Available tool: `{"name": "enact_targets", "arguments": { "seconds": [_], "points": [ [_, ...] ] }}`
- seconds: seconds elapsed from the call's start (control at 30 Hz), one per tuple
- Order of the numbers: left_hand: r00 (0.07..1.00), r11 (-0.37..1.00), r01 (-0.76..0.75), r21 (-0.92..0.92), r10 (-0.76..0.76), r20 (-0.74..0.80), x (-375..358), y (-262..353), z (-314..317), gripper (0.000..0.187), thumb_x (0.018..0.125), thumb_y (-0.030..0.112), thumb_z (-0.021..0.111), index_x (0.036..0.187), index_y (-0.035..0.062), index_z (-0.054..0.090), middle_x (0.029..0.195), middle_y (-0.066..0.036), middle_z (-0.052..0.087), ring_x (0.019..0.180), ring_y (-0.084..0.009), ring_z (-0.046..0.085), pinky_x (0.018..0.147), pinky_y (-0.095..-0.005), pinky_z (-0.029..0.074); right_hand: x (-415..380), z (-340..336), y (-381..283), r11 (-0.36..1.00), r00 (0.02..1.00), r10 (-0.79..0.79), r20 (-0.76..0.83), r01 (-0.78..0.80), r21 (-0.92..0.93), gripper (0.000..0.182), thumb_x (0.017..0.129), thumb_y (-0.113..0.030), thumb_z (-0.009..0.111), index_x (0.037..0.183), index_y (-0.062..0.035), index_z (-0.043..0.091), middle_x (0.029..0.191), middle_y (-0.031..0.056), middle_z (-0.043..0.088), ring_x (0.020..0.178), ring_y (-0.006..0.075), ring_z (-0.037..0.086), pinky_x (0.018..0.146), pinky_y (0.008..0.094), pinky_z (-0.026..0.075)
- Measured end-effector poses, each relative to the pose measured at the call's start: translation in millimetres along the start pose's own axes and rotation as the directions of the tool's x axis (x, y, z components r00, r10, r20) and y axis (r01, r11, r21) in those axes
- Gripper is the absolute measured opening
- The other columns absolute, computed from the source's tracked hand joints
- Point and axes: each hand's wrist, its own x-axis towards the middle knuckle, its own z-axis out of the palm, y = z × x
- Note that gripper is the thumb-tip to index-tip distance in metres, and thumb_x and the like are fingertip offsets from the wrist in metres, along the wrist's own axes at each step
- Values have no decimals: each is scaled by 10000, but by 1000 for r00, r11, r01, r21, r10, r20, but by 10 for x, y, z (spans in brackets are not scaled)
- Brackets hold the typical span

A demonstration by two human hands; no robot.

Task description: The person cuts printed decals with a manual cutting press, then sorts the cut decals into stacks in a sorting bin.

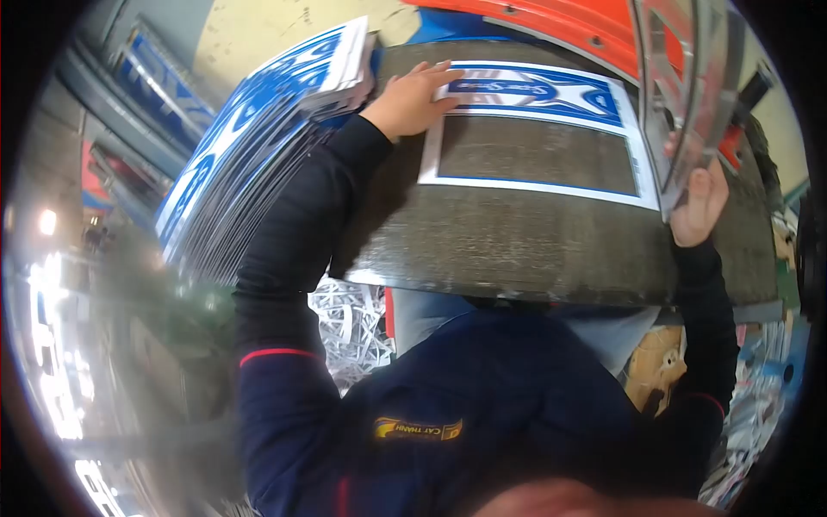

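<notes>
A white and blue printed sheet [536,93] with a large rectangular opening lies on the dark work table [517,241]. My left hand [419,99] rests on the sheet's far left corner, fingers spread. At the sheet's right edge, my right hand [699,202] has its fingers curled around the lower end of a clear, shiny strip or frame [685,129] that stands up from the table. What exactly the right fingers grip is partly hidden.
A tall fanned stack of blue and white printed sheets [258,146] stands at the left. Behind the table is an orange-red panel [551,30]. Shredded white paper strips [351,327] lie below the near left edge.
</notes>
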Motion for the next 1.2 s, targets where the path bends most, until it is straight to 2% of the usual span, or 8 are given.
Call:
{"name": "enact_targets", "arguments": {
  "seconds": [0.07, 0.17, 0.23, 0.67, 0.77, 0.83, 1.0, 1.2],
  "points": [
    [991, 999, 15, 46, -21, 132, 91, -57, 13, 547, 976, 499, 567, 1476, 298, 477, 1606, -52, 348, 1504, -405, 203, 1070, -786, 169, 53, 35, -87, 997, 999, -55, 3, 55, -50, 473, 1020, -337, 545, 1239, 81, 572, 1079, 109, 665, 972, 146, 610, 884, 268, 449],
    [968, 999, -5, -40, 15, 249, 101, -230, 40, 575, 967, 524, 576, 1483, 294, 473, 1608, -5, 349, 1515, -384, 190, 1078, -778, 133, 84, -12, -71, 998, 998, -64, 15, 64, 1, 466, 1009, -323, 571, 1235, 84, 570, 1075, 119, 667, 972, 155, 613, 892, 280, 451],
    [953, 996, 38, 81, -60, 296, 21, 16, -122, 535, 1014, 448, 529, 1503, 247, 448, 1618, -3, 322, 1520, -344, 195, 1101, -770, 113, 167, 21, -108, 997, 997, -75, 8, 75, -22, 471, 1005, -331, 577, 1225, 85, 573, 1072, 114, 662, 968, 154, 606, 890, 278, 447],
    [968, 1000, 14, 13, -17, 251, -616, 536, -172, 579, 956, 438, 628, 1472, 209, 498, 1585, -30, 388, 1518, -345, 203, 1079, -798, 65, 253, 6, -170, 944, 987, -126, 103, 151, -292, 489, 905, -369, 690, 1127, 63, 636, 1011, 99, 643, 940, 174, 568, 911, 303, 406],
    [991, 994, 43, -99, -30, 132, -694, 477, -220, 660, 917, 479, 666, 1484, 199, 479, 1595, -37, 371, 1522, -341, 194, 1088, -784, 62, 353, 64, -278, 859, 970, -149, 191, 222, -462, 468, 846, -360, 750, 1101, 23, 669, 999, 104, 675, 930, 199, 587, 915, 327, 415],
    [957, 994, 110, -30, -97, 275, -715, 439, -327, 705, 910, 450, 683, 1521, 217, 420, 1621, -30, 321, 1537, -313, 145, 1130, -745, 31, 405, 110, -339, 768, 945, -136, 297, 290, -571, 441, 804, -357, 791, 1066, -16, 693, 1000, 107, 698, 918, 224, 603, 895, 344, 422],
    [963, 986, 128, -102, -100, 249, -768, 391, -270, 775, 864, 474, 728, 1523, 211, 417, 1612, -52, 342, 1534, -333, 156, 1133, -732, 33, 400, 308, -303, 644, 890, -110, 442, 403, -650, 505, 702, -429, 869, 1021, -71, 712, 990, 84, 695, 892, 233, 606, 915, 359, 349],
    [990, 957, 111, -267, -85, 108, -846, 332, -262, 1132, 684, 581, 844, 1554, 87, 315, 1572, -187, 372, 1527, -344, 181, 1136, -706, 62, 351, 530, -165, 583, 811, -156, 564, 537, -610, 569, 683, -507, 858, 1011, -65, 714, 975, 73, 688, 893, 236, 597, 930, 397, 334]
  ]
}}
